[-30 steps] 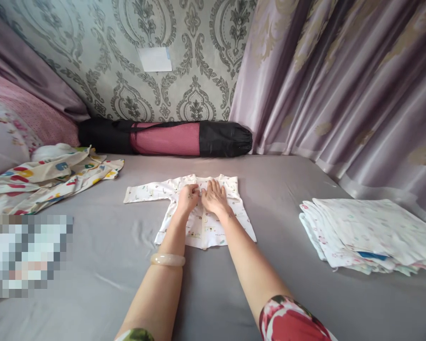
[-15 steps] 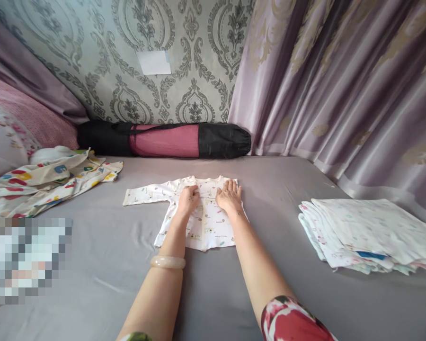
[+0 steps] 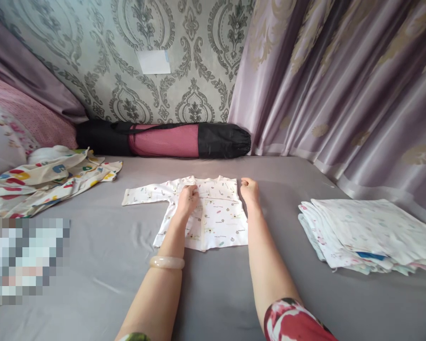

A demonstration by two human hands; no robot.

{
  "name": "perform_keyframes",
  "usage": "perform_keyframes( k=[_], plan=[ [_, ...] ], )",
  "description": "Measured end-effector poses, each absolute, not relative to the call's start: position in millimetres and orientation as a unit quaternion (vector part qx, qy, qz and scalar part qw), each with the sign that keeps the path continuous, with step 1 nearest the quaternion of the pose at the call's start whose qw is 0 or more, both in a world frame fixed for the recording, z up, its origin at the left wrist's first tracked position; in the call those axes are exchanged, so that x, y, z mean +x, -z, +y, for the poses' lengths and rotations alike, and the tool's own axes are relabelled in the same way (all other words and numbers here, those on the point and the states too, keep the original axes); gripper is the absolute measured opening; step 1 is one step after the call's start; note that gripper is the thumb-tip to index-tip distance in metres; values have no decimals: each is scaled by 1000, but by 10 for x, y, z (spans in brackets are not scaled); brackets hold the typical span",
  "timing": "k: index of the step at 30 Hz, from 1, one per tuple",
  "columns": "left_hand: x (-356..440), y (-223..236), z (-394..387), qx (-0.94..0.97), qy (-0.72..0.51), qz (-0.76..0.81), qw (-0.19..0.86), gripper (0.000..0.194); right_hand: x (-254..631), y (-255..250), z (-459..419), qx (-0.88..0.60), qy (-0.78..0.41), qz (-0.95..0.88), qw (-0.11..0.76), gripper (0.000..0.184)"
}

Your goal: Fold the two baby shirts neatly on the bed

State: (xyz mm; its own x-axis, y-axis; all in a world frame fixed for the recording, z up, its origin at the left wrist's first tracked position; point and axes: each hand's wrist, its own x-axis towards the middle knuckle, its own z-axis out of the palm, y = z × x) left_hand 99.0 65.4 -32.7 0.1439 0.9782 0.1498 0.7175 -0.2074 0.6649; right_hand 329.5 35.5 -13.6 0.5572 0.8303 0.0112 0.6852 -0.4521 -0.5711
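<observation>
While left hand (image 3: 188,198) stays curled on shirt (image 3: 222,222), right hand (image 3: 250,190) has moved to its edge, fingers bent (cannot tell either grip).

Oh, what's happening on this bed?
Someone has a small patterned shirt laid out on the gray sheet. Their left hand rests on its chest; their right hand is curled at the shirt's right edge. One sleeve lies stretched out to the left; the other isn't spread out. Folded cloths lie to the right.
</observation>
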Motion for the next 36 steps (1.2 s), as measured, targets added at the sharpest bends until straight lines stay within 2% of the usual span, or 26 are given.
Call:
perform_keyframes(
  k=[5,12,20,25,28,31,36],
  plan=[
    [995,320,646,725,-289,584,223,41,3248,177,329,-846,-129,-477,201,42],
    [991,318,635,717,-294,592,221,44,3073,151,261,-855,-83,-493,139,44],
    [976,348,646,728,-294,588,195,46,2993,166,268,-864,-63,-481,136,45],
    [1013,367,608,772,-210,584,138,42,3008,157,256,-859,-59,-489,139,45],
    [1044,315,570,770,-181,604,100,38,2931,112,264,-850,-42,-506,141,47],
    [998,164,557,746,-178,635,90,42,2723,73,295,-815,-32,-562,140,51],
    [632,-67,616,697,-221,670,132,41,2360,144,340,-801,-93,-580,112,69]
  ],
)
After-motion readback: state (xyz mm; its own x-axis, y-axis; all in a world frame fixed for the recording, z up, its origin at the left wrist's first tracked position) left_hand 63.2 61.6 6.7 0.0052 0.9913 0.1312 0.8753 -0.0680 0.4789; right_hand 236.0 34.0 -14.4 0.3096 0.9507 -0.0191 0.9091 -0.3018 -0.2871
